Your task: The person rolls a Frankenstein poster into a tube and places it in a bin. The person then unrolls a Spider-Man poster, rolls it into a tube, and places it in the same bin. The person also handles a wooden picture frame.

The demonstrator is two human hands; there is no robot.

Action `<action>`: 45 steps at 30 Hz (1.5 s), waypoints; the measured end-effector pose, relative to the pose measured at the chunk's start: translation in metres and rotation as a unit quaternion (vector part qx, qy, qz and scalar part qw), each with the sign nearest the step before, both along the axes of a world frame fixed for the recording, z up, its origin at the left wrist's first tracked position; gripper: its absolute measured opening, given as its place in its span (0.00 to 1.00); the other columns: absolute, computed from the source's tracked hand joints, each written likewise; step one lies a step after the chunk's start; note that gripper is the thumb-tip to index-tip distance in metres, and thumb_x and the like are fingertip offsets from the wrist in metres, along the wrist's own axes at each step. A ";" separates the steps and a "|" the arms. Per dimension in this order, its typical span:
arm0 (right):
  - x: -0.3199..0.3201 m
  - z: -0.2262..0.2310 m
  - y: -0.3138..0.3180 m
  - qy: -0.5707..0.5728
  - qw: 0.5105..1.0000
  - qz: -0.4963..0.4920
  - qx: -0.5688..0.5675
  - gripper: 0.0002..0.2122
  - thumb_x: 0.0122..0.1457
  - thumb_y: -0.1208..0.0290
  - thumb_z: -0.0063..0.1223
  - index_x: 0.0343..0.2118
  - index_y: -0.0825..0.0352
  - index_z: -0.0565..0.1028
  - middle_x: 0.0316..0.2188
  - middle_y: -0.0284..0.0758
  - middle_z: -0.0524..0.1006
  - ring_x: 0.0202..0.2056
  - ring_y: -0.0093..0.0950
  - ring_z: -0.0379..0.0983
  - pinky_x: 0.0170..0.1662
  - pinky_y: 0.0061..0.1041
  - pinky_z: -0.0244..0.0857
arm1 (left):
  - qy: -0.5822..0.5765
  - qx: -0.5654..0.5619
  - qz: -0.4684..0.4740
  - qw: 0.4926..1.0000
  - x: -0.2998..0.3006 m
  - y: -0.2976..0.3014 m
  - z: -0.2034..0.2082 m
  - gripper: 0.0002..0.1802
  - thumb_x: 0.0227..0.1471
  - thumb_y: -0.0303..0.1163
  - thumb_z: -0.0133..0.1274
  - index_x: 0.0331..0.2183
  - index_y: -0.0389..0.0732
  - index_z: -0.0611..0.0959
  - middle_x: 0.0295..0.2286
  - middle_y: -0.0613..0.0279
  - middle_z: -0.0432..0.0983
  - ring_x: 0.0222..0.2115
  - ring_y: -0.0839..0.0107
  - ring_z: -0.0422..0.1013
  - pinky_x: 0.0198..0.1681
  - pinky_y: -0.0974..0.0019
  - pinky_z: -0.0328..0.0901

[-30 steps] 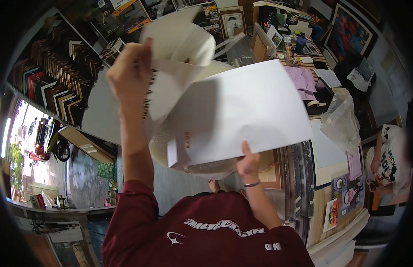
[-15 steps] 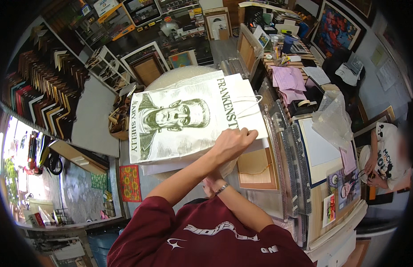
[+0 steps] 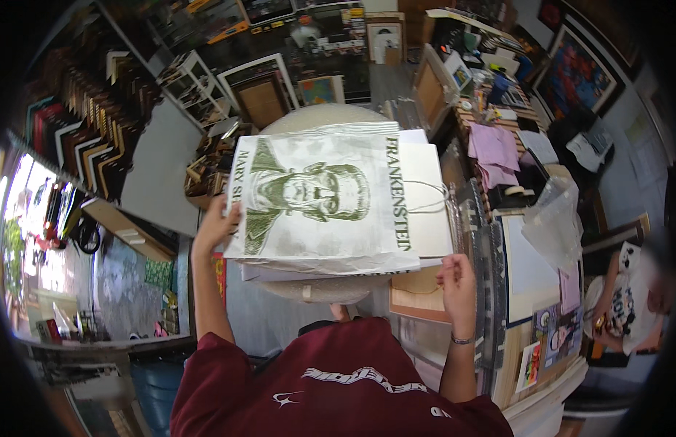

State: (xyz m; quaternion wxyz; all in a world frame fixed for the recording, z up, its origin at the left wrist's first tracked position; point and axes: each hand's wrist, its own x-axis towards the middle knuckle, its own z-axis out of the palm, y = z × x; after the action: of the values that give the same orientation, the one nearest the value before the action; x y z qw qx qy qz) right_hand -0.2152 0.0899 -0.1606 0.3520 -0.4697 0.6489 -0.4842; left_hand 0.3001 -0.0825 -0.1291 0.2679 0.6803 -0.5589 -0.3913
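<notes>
A large white paper bag with a dark green printed portrait and lettering lies sideways in front of me, its cord handles at the right. Light-coloured flat sheets or boards stick out of its open right end. Beneath it is a rounded, bubble-wrapped surface. My left hand grips the bag's left edge, fingers bent over it. By the near right corner, my right hand has its fingers curled together. Whether anything is pinched in them, I cannot make out.
Bubble-wrapped panels stand upright on the right. Beyond them are a cluttered desk with pink papers and a person in a white shirt. Frame-corner samples hang at left, and a wooden box of offcuts stands beside the bag.
My left hand has moved from the bag's right end to its left edge. My right hand has come out from below to the near right corner. The bag lies straighter.
</notes>
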 end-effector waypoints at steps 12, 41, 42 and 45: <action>0.036 -0.032 -0.052 0.154 0.983 -0.014 -0.094 0.09 0.65 0.74 0.49 0.44 0.73 0.75 0.39 0.43 0.77 0.40 0.35 0.72 0.46 0.31 0.66 | -0.067 0.049 0.027 0.996 -0.029 0.032 -0.024 0.45 0.59 0.63 0.45 0.59 0.32 0.66 0.43 0.41 0.78 0.36 0.58 0.77 0.42 0.56 0.70; 0.533 0.103 -0.163 0.291 0.856 0.372 -0.210 0.10 0.52 0.77 0.60 0.38 0.63 0.77 0.37 0.34 0.76 0.39 0.35 0.72 0.41 0.34 0.65 | 0.222 0.155 0.144 0.952 0.342 0.106 -0.127 0.21 0.67 0.42 0.45 0.51 0.35 0.76 0.44 0.59 0.78 0.42 0.71 0.74 0.45 0.67 0.66; 0.543 0.098 -0.173 0.289 0.858 0.373 -0.203 0.09 0.53 0.76 0.60 0.38 0.63 0.76 0.36 0.33 0.76 0.38 0.35 0.72 0.41 0.33 0.64 | 0.227 0.163 0.112 0.954 0.342 0.090 -0.135 0.22 0.67 0.43 0.44 0.52 0.36 0.76 0.45 0.59 0.77 0.43 0.71 0.74 0.46 0.67 0.66; 0.562 0.086 -0.202 0.294 0.863 0.380 -0.153 0.09 0.54 0.74 0.61 0.38 0.62 0.76 0.36 0.32 0.76 0.37 0.33 0.72 0.42 0.32 0.64 | 0.243 0.180 0.007 0.953 0.346 0.026 -0.152 0.24 0.67 0.44 0.44 0.55 0.38 0.74 0.48 0.59 0.76 0.45 0.69 0.74 0.47 0.66 0.66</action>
State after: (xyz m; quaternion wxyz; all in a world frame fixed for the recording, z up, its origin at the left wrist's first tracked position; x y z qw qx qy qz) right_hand 0.3470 -0.1118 -0.0748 0.2258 -0.8485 0.4111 -0.2452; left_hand 0.6458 -0.0564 -0.2807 0.2718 0.6053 -0.3922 -0.6371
